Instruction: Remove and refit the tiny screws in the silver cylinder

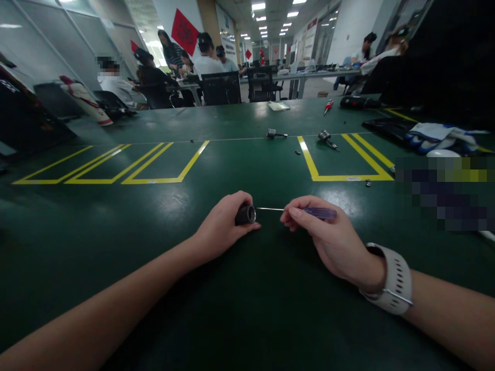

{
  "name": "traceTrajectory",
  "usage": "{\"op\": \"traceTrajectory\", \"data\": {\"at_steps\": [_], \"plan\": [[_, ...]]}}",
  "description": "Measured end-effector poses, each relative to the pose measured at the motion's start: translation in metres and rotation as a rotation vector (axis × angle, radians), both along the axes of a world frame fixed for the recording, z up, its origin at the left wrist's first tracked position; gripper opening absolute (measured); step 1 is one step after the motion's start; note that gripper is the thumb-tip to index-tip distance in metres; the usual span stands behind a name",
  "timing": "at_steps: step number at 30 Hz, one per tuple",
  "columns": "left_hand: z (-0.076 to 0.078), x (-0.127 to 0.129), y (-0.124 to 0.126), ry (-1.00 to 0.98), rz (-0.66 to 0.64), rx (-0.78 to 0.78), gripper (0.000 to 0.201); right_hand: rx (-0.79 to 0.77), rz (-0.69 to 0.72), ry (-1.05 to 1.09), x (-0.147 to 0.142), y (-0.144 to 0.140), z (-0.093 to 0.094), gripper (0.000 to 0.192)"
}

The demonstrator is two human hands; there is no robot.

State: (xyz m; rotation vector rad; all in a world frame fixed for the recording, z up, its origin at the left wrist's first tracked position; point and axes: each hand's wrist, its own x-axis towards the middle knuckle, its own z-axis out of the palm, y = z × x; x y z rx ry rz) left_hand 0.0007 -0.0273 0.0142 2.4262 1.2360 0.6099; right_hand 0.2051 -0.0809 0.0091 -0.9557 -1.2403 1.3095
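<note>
My left hand (pixel 226 221) is closed around a short dark hollow cylinder (pixel 244 215), its open end turned toward the right. Between the fingers of my right hand (pixel 328 234) is a screwdriver with a purplish translucent handle (pixel 320 213). Its thin metal shaft points left, and the tip is close to the cylinder's open end; whether they touch I cannot tell. Both hands are low over the green tabletop (pixel 247 309). A light watch strap circles my right wrist.
Beyond my hands lie two dark metal parts with shafts (pixel 271 133) (pixel 326 138) and small metal bits (pixel 368 183). Yellow tape outlines (pixel 351 179) mark the table. Farther back are a red screwdriver (pixel 328 106) and, at right, white-blue gloves (pixel 441 136). Several people sit behind.
</note>
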Motion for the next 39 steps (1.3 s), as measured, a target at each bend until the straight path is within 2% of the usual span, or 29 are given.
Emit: {"op": "traceTrajectory", "data": {"at_steps": [4, 7, 10, 14, 20, 24, 27, 29, 32, 35, 37, 39], "plan": [[-0.011, -0.001, 0.001, -0.207, 0.067, 0.009, 0.033, -0.003, 0.090, 0.047, 0.000, -0.003, 0.002, 0.016], [-0.013, -0.001, 0.002, -0.220, 0.102, 0.054, 0.034, 0.002, 0.123, 0.048, 0.000, -0.004, 0.001, 0.014], [-0.012, 0.000, 0.001, -0.205, 0.060, 0.066, 0.030, 0.035, 0.134, 0.003, 0.002, -0.004, -0.002, 0.012], [-0.010, 0.001, -0.002, -0.151, -0.018, 0.082, 0.012, 0.144, 0.121, -0.166, 0.002, -0.009, 0.003, 0.014], [-0.011, 0.002, -0.005, -0.086, -0.044, 0.131, 0.017, 0.396, 0.117, -0.467, -0.008, -0.020, 0.013, 0.011], [-0.012, 0.002, -0.005, -0.055, -0.057, 0.175, 0.016, 0.446, 0.120, -0.562, -0.013, -0.025, 0.011, 0.011], [-0.010, 0.001, -0.006, -0.009, -0.096, 0.164, 0.014, 0.392, 0.160, -0.558, -0.012, -0.027, 0.011, 0.012], [-0.008, 0.001, -0.008, 0.017, -0.138, 0.155, 0.013, 0.293, 0.186, -0.507, -0.009, -0.025, 0.012, 0.012], [-0.006, 0.000, -0.010, 0.020, -0.187, 0.158, 0.011, 0.058, 0.186, -0.297, -0.006, -0.018, 0.012, 0.015], [-0.006, 0.000, -0.010, -0.023, -0.205, 0.163, 0.011, -0.143, 0.199, 0.006, -0.005, -0.009, 0.008, 0.014], [-0.007, -0.001, -0.009, -0.047, -0.196, 0.161, 0.012, -0.195, 0.197, 0.099, -0.005, -0.007, 0.006, 0.014], [-0.007, 0.000, -0.008, -0.047, -0.176, 0.155, 0.012, -0.138, 0.168, 0.063, -0.006, -0.009, 0.006, 0.015]]}}
